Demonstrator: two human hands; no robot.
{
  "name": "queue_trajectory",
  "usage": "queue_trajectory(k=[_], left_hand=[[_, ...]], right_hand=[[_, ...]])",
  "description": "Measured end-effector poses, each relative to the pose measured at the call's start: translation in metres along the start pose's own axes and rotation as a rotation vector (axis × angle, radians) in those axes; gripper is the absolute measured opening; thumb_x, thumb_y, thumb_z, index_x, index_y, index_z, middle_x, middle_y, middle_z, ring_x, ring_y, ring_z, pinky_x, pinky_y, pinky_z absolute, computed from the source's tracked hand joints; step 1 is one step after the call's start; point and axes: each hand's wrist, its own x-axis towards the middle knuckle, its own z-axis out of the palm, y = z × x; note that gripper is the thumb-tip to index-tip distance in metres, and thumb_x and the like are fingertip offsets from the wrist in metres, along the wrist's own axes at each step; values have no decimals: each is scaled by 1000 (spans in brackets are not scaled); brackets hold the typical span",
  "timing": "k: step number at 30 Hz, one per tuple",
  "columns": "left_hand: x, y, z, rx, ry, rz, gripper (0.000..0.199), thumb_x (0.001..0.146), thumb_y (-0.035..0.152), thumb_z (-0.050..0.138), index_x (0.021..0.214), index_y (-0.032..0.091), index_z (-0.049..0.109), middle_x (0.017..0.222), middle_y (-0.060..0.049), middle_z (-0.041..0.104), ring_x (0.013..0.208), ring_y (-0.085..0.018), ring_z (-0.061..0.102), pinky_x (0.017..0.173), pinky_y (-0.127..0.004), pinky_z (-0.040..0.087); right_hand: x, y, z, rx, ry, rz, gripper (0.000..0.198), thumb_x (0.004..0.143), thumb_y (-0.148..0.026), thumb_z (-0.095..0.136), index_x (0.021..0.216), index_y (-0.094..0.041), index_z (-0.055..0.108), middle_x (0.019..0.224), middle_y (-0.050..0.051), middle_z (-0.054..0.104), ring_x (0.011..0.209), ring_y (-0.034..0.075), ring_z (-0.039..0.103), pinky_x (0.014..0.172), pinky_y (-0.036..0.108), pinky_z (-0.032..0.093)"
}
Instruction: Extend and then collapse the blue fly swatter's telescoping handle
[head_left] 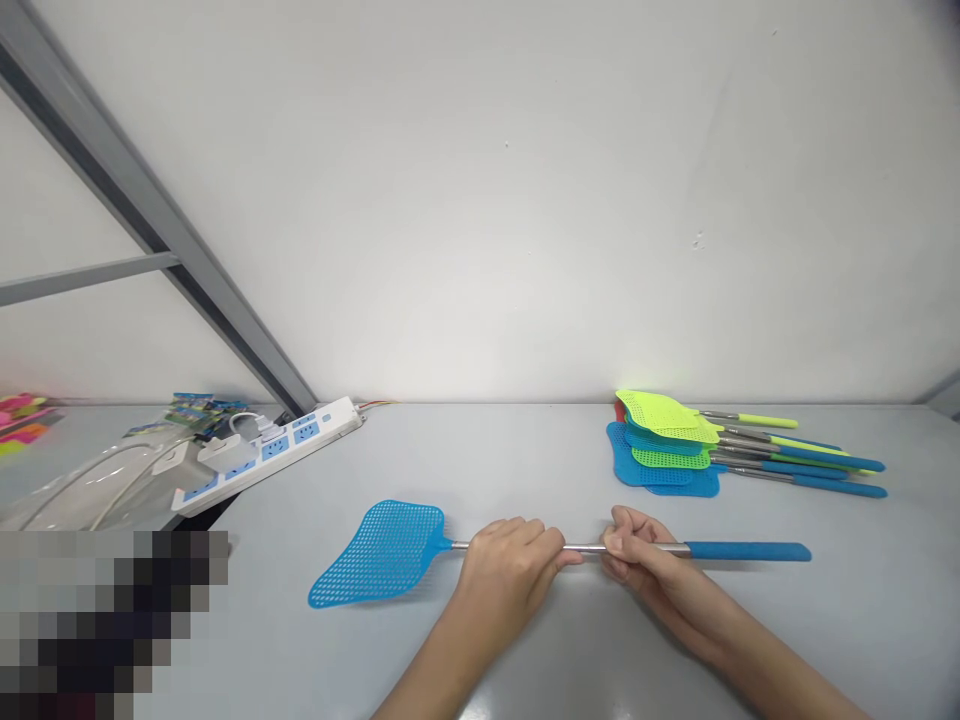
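Note:
A blue fly swatter (390, 555) with a perforated head lies across in front of me, its head to the left and its blue handle to the right. My left hand (510, 565) is wrapped round the metal shaft near the head, knuckles up. Farther right along the same shaft, my right hand (645, 555) grips it between thumb and fingers, just left of the blue handle. A short stretch of bare metal shows between the two hands. Whether the swatter touches the table, I cannot tell.
A pile of blue, green and yellow fly swatters (667, 435) lies at the back right. On the left, a white power strip (274, 450) with plugs sits beside clear plastic bags (112, 480). A grey metal frame (172, 230) slants down to the table (480, 460) against the white wall.

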Motion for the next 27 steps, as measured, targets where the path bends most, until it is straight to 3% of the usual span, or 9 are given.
queue_trajectory(k=[27], left_hand=[[0,-14,-2,19,63,61,26,83,34,35,64,19,43,54,5,47,51,-9,40,50,-22,25]], right_hand=[[-1,-5,-3,-3,6,-43,20,71,-14,52,58,-18,37,54,-3,39,54,10,28,54,22,24]])
